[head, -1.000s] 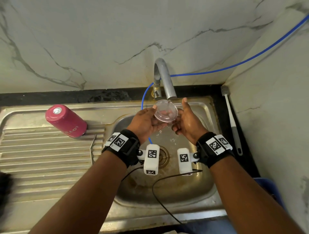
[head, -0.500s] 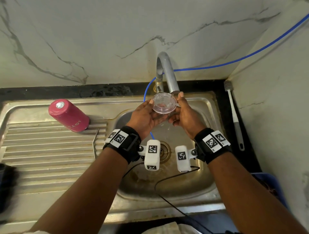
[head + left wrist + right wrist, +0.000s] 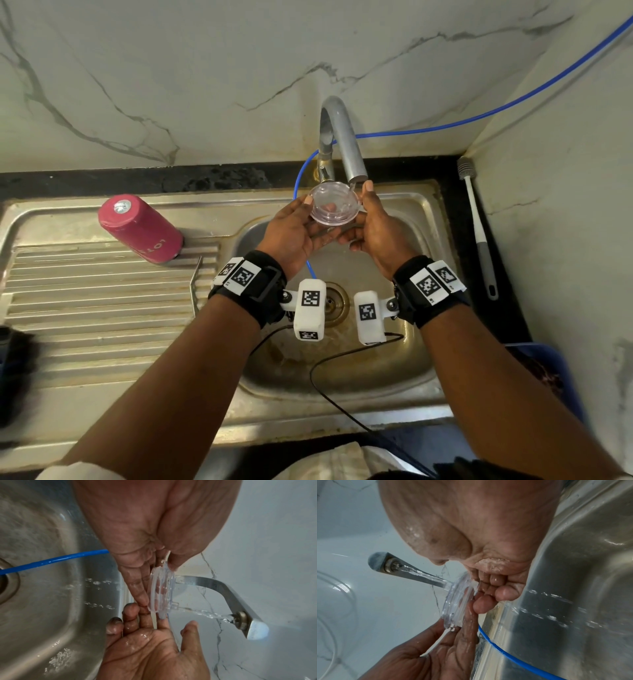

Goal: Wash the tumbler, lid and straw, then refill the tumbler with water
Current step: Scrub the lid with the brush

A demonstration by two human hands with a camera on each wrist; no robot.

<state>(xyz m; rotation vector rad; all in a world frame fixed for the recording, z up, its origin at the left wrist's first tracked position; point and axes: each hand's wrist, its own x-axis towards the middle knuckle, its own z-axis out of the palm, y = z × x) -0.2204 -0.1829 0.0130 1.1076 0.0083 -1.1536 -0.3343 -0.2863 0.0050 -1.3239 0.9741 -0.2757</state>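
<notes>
- The clear lid (image 3: 334, 208) is held just under the spout of the tap (image 3: 342, 144), above the far end of the sink (image 3: 424, 219) basin; water from the tap runs onto it.
- The left hand (image 3: 291, 236) is at the lid's left edge: in the left wrist view the thumb presses on the upper rim and straightish fingers (image 3: 137, 588) lie flat under the lid (image 3: 161, 589), pinching it between them.
- The right hand (image 3: 376, 229) is at the lid's right edge, thumb up by the tap's spout; in the right wrist view its curled fingers (image 3: 494, 586) sit under the lid (image 3: 458, 597) and touch it. Both hands are wet.
- The pink tumbler (image 3: 142, 229) lies on its side on the ribbed drainboard (image 3: 85, 308), left of the sink basin and well apart from the hands.
- A thin metal straw (image 3: 195, 284) lies on the drainboard between the tumbler and the basin.
- A blue tube (image 3: 479, 118) runs along the wall behind the tap and down into the basin toward the drain (image 3: 337, 303).
- A long-handled brush (image 3: 478, 226) lies on the dark desk (image 3: 137, 181) to the right of the sink, against the side wall.
</notes>
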